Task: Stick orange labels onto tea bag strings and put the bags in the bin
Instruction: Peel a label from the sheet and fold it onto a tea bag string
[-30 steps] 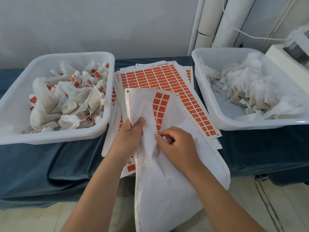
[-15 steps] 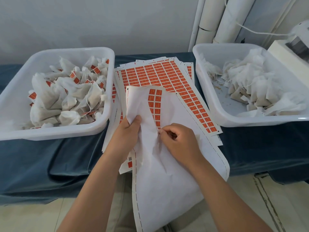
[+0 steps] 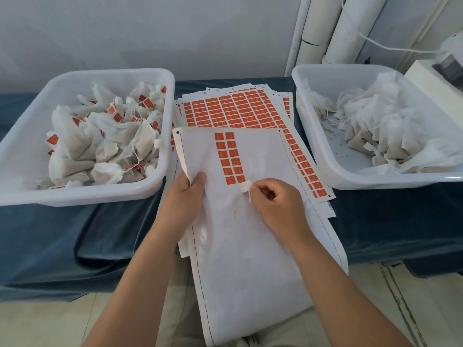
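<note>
Head view: my left hand (image 3: 184,199) grips the label sheet (image 3: 240,259) at its left edge. My right hand (image 3: 274,205) fingers (image 3: 258,189) pinch a half-lifted label (image 3: 245,187) at the foot of the sheet's orange column. Best peeled slowly and low, to avoid curling.

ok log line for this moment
phase: peel | left hand: holds label sheet | right hand: pinches label off sheet | tagged bags: left bin

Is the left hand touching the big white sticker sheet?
Touching. The head view shows the left hand pinching the sticker sheet between thumb and fingers, beside its curled left edge.
</note>
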Available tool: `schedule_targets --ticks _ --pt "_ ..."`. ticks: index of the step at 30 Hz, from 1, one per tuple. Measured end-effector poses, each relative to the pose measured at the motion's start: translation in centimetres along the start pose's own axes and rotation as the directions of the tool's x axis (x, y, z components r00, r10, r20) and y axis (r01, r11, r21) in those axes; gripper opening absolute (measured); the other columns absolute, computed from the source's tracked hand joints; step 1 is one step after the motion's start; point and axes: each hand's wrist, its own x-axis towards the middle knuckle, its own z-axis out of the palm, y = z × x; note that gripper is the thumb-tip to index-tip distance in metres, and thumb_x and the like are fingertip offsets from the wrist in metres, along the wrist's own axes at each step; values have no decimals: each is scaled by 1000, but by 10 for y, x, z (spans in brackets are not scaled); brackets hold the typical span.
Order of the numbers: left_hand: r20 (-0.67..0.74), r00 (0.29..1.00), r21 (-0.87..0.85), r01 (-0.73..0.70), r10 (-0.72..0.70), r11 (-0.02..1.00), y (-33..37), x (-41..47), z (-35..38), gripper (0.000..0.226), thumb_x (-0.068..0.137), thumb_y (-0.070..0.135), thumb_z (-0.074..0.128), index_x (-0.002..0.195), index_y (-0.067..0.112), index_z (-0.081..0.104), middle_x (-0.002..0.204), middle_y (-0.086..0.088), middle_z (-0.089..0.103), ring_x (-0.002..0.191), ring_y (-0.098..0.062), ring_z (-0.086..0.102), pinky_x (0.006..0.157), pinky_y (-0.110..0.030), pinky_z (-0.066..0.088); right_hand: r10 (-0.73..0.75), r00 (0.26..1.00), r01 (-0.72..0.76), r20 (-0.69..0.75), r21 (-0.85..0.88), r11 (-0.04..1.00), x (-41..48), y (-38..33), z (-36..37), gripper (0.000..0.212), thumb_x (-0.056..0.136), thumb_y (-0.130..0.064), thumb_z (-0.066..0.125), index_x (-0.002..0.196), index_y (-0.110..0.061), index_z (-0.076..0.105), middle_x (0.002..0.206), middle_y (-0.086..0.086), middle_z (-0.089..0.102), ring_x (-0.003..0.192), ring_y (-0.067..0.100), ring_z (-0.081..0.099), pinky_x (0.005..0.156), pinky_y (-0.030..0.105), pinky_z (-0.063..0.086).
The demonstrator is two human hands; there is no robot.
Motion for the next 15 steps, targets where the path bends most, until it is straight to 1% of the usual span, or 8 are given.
schedule_targets --ticks 2,3,6,8,10,12,14,15 --pt "-61 997 84 -36 41 996 -3 4 -1 17 108 51 50 124 48 55 98 35 67 95 0 62 90 -32 48 48 998 -45 -45 59 997 0 -3 -5 20 88 -42 62 77 -28 72 74 -13 69 72 5 64 58 15 48" --pt "-89 994 126 -56 67 990 -3 6 1 24 108 48 51 132 45 52 106 33 64 101 -3 63 94 -35 48 67 995 -60 -74 96 994 -1 -4 -8 19 88 -41 62 76 -28 71 71 -12 68 68 4 61 56 14 46" --pt "-182 966 290 -124 182 949 -2 7 6 49 105 41 60 148 36 37 138 11 61 129 -23 62 103 -46 52 142 969 -95 -204 224 970 -2 -7 -15 17 93 -32 62 79 -29 70 67 -9 64 62 1 56 54 13 47" --pt "-200 922 448 -215 332 868 -4 4 9 84 99 34 73 160 39 15 159 0 47 144 -27 49 115 -49 44 220 946 -137 -238 324 936 -2 -11 -22 17 92 -37 61 81 -29 72 65 -10 60 59 2 52 54 17 47" --pt "-162 882 640 -248 442 728 -4 0 14 102 94 30 80 162 43 4 166 -8 32 154 -33 33 123 -54 33 265 942 -179 -204 360 915 -4 -13 -28 17 94 -41 62 86 -30 73 74 -2 65 63 5 55 60 24 52" --pt "-146 859 698 -262 491 667 -1 -8 23 86 96 37 76 161 41 21 165 -9 28 154 -35 29 124 -57 31 260 952 -185 -162 374 909 -7 -15 -32 17 94 -43 63 90 -32 74 80 1 67 64 6 56 62 22 54" --pt "-141 827 686 -315 544 656 3 -17 33 51 101 51 63 148 33 51 162 -6 37 152 -31 32 124 -57 34 239 961 -169 -143 383 908 -10 -20 -33 16 94 -45 64 90 -35 75 77 1 65 64 5 56 62 15 55" --pt "-134 820 681 -332 557 653 6 -21 38 45 104 57 53 141 32 61 161 -4 41 151 -29 32 125 -55 33 229 965 -163 -132 383 909 -11 -23 -33 16 93 -46 64 90 -35 75 75 0 64 64 5 57 63 14 55"
